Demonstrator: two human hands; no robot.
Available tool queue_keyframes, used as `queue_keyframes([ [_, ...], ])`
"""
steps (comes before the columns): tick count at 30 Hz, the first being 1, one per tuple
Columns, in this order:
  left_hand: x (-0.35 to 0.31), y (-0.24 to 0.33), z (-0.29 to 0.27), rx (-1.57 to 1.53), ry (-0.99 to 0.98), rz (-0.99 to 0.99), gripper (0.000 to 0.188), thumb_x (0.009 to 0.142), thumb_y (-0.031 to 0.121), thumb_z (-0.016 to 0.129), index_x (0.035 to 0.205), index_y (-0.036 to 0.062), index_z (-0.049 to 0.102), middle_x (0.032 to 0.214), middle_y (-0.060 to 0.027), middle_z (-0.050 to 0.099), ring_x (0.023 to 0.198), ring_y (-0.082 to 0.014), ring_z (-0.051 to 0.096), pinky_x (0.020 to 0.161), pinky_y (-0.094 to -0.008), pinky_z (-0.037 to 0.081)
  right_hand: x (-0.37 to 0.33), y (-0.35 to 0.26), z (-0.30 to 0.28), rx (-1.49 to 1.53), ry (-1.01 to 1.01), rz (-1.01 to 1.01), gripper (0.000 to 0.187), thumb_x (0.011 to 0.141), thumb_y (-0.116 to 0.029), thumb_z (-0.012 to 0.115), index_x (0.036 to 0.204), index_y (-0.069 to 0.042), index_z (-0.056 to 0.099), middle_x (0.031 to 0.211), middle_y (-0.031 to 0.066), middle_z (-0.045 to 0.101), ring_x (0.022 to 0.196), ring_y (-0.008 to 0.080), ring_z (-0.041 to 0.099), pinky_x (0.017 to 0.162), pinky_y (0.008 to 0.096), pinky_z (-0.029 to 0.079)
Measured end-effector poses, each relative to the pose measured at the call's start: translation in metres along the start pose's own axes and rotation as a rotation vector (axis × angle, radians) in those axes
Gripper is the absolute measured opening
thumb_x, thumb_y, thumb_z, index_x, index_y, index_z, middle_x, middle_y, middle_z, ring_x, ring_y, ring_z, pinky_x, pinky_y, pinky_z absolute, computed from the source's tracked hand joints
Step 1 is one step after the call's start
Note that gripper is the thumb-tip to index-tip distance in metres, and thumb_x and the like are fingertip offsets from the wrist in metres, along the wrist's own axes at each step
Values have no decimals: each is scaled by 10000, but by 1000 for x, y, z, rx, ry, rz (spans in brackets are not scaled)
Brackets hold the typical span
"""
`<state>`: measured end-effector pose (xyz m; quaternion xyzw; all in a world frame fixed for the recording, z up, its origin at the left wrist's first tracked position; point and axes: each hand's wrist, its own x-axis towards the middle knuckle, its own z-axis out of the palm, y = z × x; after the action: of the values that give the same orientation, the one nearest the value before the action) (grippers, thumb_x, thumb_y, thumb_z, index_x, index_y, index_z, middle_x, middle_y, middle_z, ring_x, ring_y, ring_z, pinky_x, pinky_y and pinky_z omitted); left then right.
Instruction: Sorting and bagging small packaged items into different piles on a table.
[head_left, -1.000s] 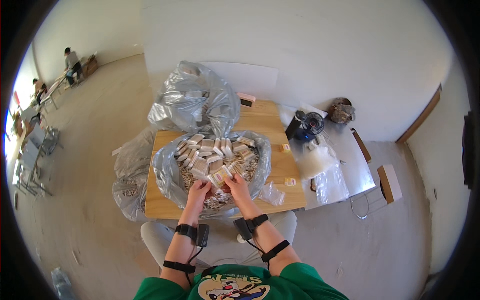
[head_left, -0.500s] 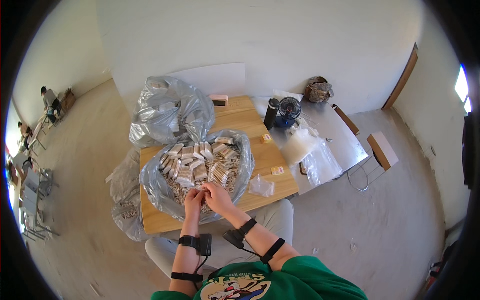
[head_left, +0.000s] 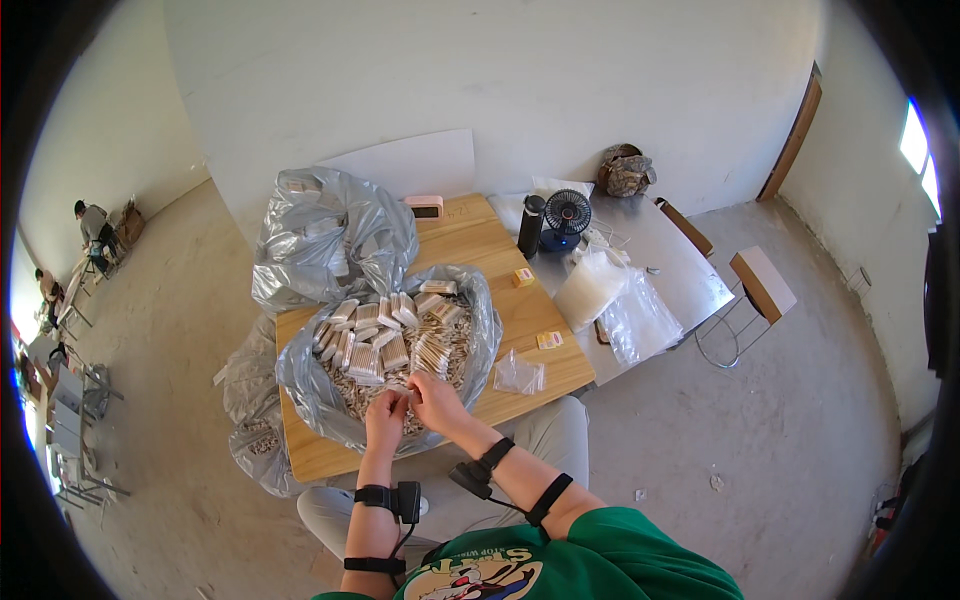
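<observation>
A large grey plastic bag (head_left: 297, 375) lies wide open on the wooden table, holding a heap of loose cotton swabs (head_left: 350, 396). On top of the heap rest several small clear packs of cotton swabs (head_left: 367, 366), with a fan of swabs (head_left: 431, 354) to their right. Over the bag's near part, my left hand (head_left: 384, 418) and my right hand (head_left: 436, 402) meet at the fingertips. Both are closed in a pinch. What sits between the fingers is hidden and too small to name.
A second full grey bag (head_left: 335, 235) stands behind. To the right lie a clear plastic bag (head_left: 520, 373) and two small yellow boxes (head_left: 550, 340) (head_left: 523, 277). A metal side table (head_left: 690, 285) bears a fan (head_left: 567, 213), a dark bottle (head_left: 531, 225) and clear plastic bags (head_left: 632, 320).
The whole view has shifted a little. My hands stay together over the near part of the bag, with the fingertips slightly repositioned.
</observation>
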<state>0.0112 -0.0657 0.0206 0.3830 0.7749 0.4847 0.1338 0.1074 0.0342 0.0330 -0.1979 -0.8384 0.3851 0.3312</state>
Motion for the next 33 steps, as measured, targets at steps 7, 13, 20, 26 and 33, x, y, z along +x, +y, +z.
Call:
queue_keyframes([
  [7,1,13,-1,208,25,206,131,762,91,568,694,-6,513,682,-179,562,656,-353,555,594,-408,435,3,4,-3,-50,110,-99,239,751,-32,562,984,-26,508,817,171,579,824,381,566,676,419,460],
  [13,2,19,-10,131,-35,174,146,752,112,617,738,6,518,715,-156,553,713,-325,556,625,-395,442,7,12,-4,11,-25,-27,153,781,-41,537,930,-12,554,842,174,602,798,393,570,705,415,466],
  [20,18,-8,-11,-350,264,-129,289,787,202,681,940,-9,557,751,-57,572,696,-154,545,641,-283,440,11,39,8,926,35,581,69,835,-39,571,901,-25,581,784,31,617,657,106,576,571,221,450],
  [26,23,4,-8,-226,220,-169,233,741,163,718,861,-7,612,743,-66,592,667,-132,566,601,-276,453,16,65,10,614,238,313,93,845,-59,580,920,-4,573,834,29,612,740,91,566,670,221,454],
  [33,24,7,-9,5,194,34,152,683,85,732,785,20,639,723,-93,583,667,-211,577,599,-305,450,34,26,6,331,-113,283,110,832,-120,618,883,-22,614,734,34,598,687,86,530,624,236,428],
])
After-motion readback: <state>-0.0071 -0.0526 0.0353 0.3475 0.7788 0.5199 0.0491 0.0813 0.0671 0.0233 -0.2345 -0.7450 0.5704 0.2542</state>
